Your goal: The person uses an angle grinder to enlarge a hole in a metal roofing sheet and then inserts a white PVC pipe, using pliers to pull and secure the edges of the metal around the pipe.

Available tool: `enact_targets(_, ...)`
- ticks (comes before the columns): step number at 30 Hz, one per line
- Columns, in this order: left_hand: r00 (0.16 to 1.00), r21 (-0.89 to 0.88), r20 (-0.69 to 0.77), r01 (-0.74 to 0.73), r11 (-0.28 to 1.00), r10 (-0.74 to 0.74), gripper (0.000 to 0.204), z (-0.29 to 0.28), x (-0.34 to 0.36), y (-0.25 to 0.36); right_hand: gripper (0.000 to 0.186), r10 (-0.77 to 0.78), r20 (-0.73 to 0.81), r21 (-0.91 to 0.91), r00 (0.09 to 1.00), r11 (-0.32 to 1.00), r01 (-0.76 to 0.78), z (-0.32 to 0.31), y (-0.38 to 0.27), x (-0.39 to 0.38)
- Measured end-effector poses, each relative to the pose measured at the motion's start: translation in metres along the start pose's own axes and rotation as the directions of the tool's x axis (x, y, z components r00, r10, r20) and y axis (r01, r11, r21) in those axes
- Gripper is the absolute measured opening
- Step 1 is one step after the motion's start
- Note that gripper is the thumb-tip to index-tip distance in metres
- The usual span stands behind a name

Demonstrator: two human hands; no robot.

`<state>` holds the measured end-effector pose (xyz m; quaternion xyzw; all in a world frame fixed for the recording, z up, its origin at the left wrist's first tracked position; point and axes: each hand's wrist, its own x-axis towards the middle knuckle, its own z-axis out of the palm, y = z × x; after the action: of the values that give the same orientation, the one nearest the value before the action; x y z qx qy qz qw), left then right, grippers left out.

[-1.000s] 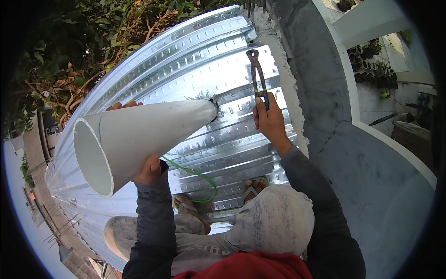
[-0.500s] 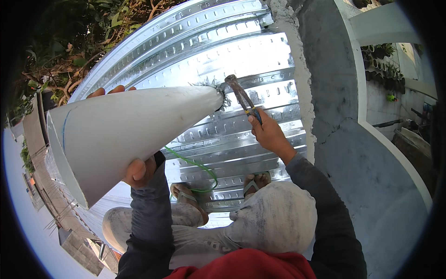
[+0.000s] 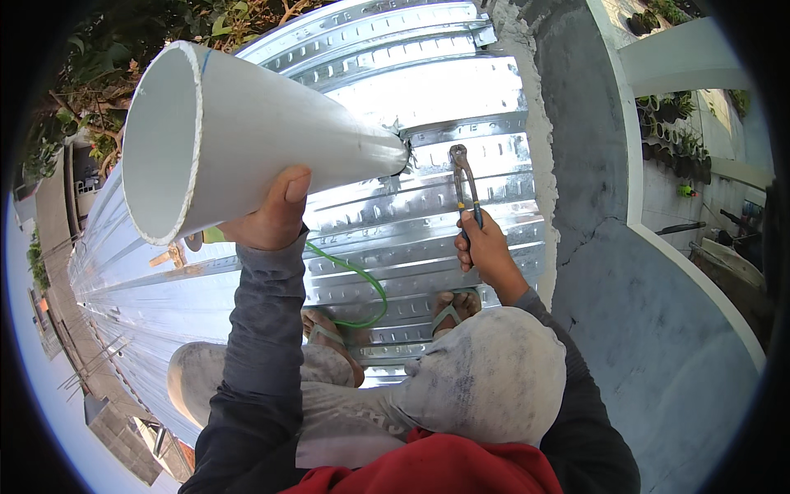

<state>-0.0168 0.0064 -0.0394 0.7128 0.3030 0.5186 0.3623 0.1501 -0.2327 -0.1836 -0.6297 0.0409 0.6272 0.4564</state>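
Observation:
My left hand (image 3: 276,214) is closed on the near side of a wide white plastic pipe (image 3: 271,123). The pipe slants, its hollow upper end at the far left. Its lower end reaches a hole with bent, torn metal edges (image 3: 401,169) in the shiny ribbed metal decking (image 3: 461,82). How far the pipe goes into the hole is hidden. To the right, my right hand (image 3: 490,251) is closed round the handles of a pair of end-cutting pincers (image 3: 462,177). Their head points away from me, apart from the pipe, over the decking.
A green cord (image 3: 370,284) curls over the decking beside my sandalled feet (image 3: 455,309). Rough concrete (image 3: 539,156) edges the decking on the right, below a grey wall (image 3: 609,247). Left of my left hand lies a piece of wood (image 3: 171,257). Foliage (image 3: 90,74) stands at the far left.
My left hand has swung the pipe's upper end away from me and rightward, turning its opening more into view. My right hand has drawn the pincers to the right, away from the pipe's lower end.

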Motion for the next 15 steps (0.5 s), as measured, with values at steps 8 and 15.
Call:
enact_targets(8,0.999,-0.133,-0.035,0.008,0.991,-0.012,0.072,0.001,0.0,0.008,0.031,-0.031,0.165,-0.437,0.986,0.894,0.101,-0.008,-0.044,0.016)
enact_targets(15,1.0,-0.069,-0.021,0.006,0.998,-0.008,0.072,0.001,-0.004,0.002,0.035,-0.047,0.142,-0.6,0.989,0.79,0.124,-0.002,-0.043,0.029)
